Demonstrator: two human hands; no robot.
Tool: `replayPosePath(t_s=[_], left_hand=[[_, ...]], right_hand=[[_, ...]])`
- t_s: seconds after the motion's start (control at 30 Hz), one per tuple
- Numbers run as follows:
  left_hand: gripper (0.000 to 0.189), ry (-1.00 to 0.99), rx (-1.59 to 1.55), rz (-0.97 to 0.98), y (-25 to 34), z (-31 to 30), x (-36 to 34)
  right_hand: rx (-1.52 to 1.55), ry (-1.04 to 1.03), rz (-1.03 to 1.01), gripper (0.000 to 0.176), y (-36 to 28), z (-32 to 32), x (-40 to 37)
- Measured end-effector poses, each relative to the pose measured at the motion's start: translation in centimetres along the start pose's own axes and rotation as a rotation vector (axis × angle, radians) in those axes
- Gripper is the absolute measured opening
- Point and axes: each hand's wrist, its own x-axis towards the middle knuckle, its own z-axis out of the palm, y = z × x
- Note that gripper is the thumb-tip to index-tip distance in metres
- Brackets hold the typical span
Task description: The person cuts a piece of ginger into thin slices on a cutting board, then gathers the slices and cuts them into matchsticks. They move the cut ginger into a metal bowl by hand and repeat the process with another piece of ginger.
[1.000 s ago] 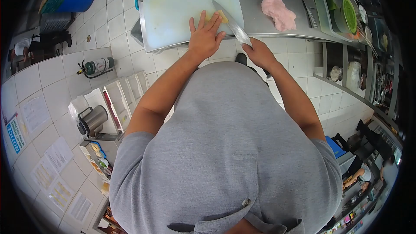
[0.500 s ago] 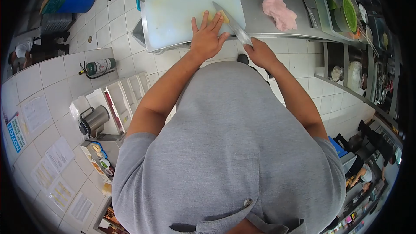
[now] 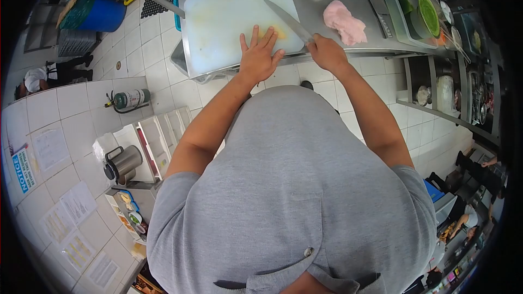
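Knife (image 3: 287, 18), silvery and tapering, slants from the closed right hand (image 3: 327, 54), left hand (image 3: 259, 59) spread over whitish board (image 3: 218, 27).

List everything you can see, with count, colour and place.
Knife: one, silver, over the board
Chopping board: one, white, on the counter
Yellow patch: one, by the left fingertips; food or stain, unclear
Counter: one, steel grey, under the board
Cloth: one, pink, right of the board
Second knife: one, silver, beside the tub
Tub: one, clear, far right
Metal bowls: several, silver, counter
Extinguisher: one, green, left
Jug: one, silver, left
Barrel: one, blue, upper left
Other people: several, both sides
Smaller things: too unclear to count
Shirt: one, grey, on the wearer
Left hand: one, bare, on the board
Right hand: one, bare, grip on the knife
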Motion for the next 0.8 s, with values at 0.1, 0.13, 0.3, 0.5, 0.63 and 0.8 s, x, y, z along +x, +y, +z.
replayPosePath(t_s=[0.1, 0.13, 0.3, 0.5, 0.63, 0.8], left_hand=[[0.075, -0.001, -0.025, 0.002, -0.3, -0.1, -0.2], [0.075, 0.014, -0.039, 0.012, -0.4, 0.0, -0.2], [0.073, -0.021, -0.026, 0.027, -0.7, 0.3, -0.1], [0.07, -0.045, -0.02, 0.047, -1.3, -0.5, 0.1], [0.069, -0.049, -0.001, 0.042, -1.4, -0.5, 0.1], [0.068, -0.051, -0.027, 0.034, -1.6, -0.1, 0.1]], right_hand=[[0.076, -0.062, -0.002, 0.042, 0.3, 0.8, -1.1], [0.073, -0.066, -0.004, 0.042, 0.7, 1.4, -1.3], [0.125, -0.067, 0.072, 0.046, 1.3, 2.7, -2.4], [0.237, -0.105, -0.03, 0.049, 2.0, 3.4, -3.5], [0.336, -0.204, 0.056, 0.051, 1.7, 2.5, -4.6], [0.484, -0.334, 0.193, 0.054, 1.1, 1.9, -4.6]])
